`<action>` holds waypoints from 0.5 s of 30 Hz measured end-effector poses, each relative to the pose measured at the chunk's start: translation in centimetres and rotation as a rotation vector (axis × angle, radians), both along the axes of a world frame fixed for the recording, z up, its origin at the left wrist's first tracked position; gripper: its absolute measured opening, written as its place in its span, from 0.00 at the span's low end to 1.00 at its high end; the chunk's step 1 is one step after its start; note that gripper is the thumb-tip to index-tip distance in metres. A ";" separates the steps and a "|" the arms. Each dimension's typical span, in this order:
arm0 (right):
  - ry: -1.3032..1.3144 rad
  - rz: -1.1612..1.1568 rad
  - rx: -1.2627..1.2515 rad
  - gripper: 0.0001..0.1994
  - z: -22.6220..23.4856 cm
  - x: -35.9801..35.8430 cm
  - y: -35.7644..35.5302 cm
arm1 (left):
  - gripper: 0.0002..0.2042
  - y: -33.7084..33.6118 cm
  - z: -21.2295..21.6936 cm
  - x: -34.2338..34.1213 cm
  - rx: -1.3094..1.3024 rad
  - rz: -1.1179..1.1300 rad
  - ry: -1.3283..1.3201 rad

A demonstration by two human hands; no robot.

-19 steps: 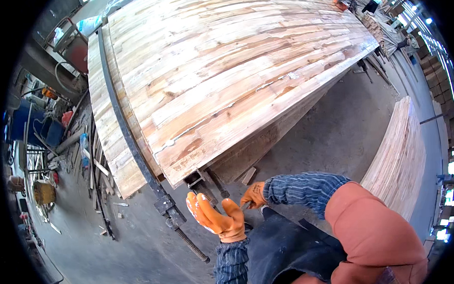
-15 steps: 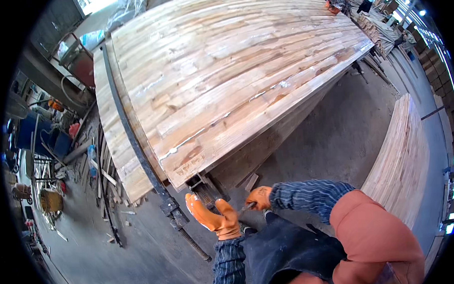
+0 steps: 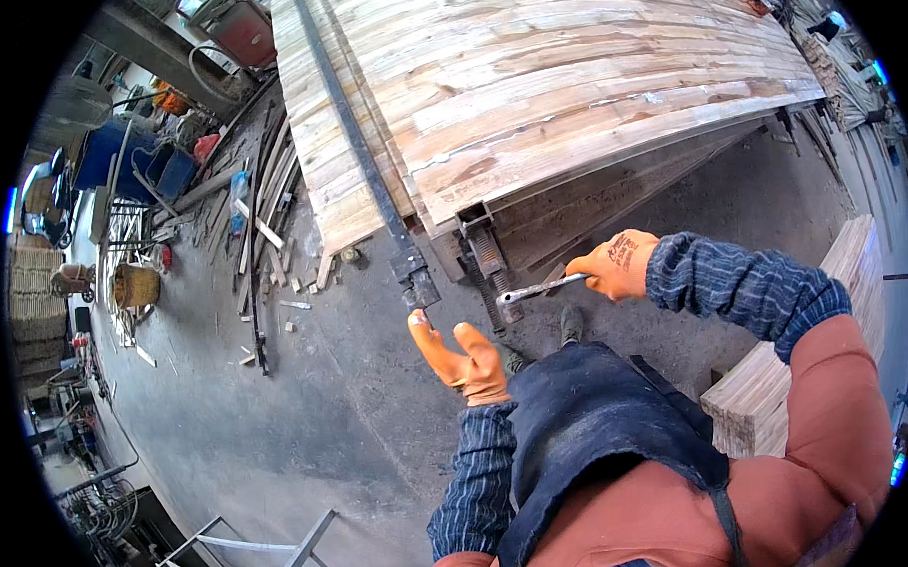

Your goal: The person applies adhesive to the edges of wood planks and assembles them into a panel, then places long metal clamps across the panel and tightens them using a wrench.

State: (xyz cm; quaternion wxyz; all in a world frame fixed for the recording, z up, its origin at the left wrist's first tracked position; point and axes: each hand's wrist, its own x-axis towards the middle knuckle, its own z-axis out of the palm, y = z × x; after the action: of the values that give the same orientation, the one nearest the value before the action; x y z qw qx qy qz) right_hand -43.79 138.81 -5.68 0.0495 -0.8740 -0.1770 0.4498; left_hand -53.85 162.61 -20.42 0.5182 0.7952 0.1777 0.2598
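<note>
My right hand (image 3: 618,265), in an orange glove, is closed around a metal ratchet wrench (image 3: 542,288). The wrench head points left, over the threaded screw of a clamp (image 3: 486,254) under the panel's front corner; contact between them is unclear. My left hand (image 3: 459,361), gloved the same way, is open, thumb and fingers apart. Its fingertips are at the lower end of a long dark bar clamp (image 3: 354,137), by the clamp's jaw block (image 3: 414,282); whether they touch it is hard to tell. The clamp lies across a large glued wood panel (image 3: 607,68) with white glue smears along its seams.
Offcuts and wood strips (image 3: 271,210) litter the floor at left, near blue bins (image 3: 165,169). A stack of boards (image 3: 753,408) stands on my right. A metal frame (image 3: 303,549) is at lower left. My shoe (image 3: 572,323) is below the panel edge.
My view has shifted, so the panel sits higher in it. My right hand has moved right, away from my left, and the wrench now shows fully. The left hand is now by the bar clamp's end.
</note>
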 end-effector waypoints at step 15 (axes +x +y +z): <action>-0.001 0.325 -0.314 0.18 2.6 0.2 6.7 | 0.30 -2.9 -2.9 4.2 -0.233 -0.111 -0.098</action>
State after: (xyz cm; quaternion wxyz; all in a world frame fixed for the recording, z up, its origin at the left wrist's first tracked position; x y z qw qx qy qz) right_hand -43.63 145.52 -3.12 -0.1605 -0.8311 -0.2435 0.4736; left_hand -49.63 159.68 -23.33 0.6287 0.7246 0.1367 0.2470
